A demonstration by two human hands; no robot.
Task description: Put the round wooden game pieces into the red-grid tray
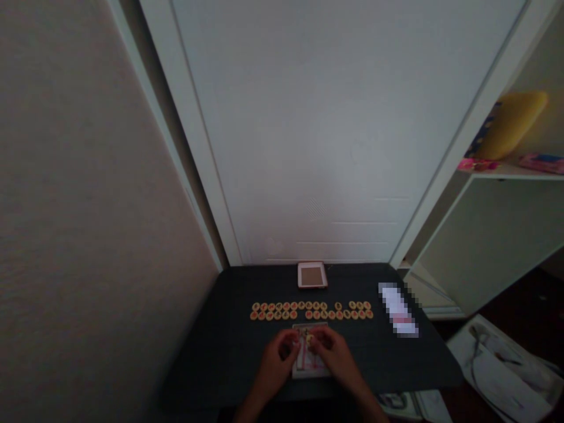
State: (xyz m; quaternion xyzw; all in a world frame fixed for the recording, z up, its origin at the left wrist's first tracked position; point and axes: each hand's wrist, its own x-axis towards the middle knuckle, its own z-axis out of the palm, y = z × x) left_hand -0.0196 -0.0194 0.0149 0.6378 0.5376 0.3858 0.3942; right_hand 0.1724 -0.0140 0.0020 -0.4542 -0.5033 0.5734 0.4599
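Note:
My left hand [278, 357] and my right hand [335, 352] are close together above a shallow white box [312, 373] with pinkish-red lines in it. A small round yellowish chess piece [310, 340] is pinched between my right thumb and fingers. The fingertips of my left hand are closed as well, and whatever they hold is too small to make out. Just beyond the box, two rows of round wooden Chinese chess pieces [277, 315] with red and dark markings lie across the table. Both rows have gaps in them.
The dark table [220, 346] meets a white panelled door [308, 147]. At its back stands a small white-rimmed tray [312, 264] with a brown bottom. A blurred-out pale object [396, 308] lies at right. A white container [506, 370] stands on the floor beyond the right edge.

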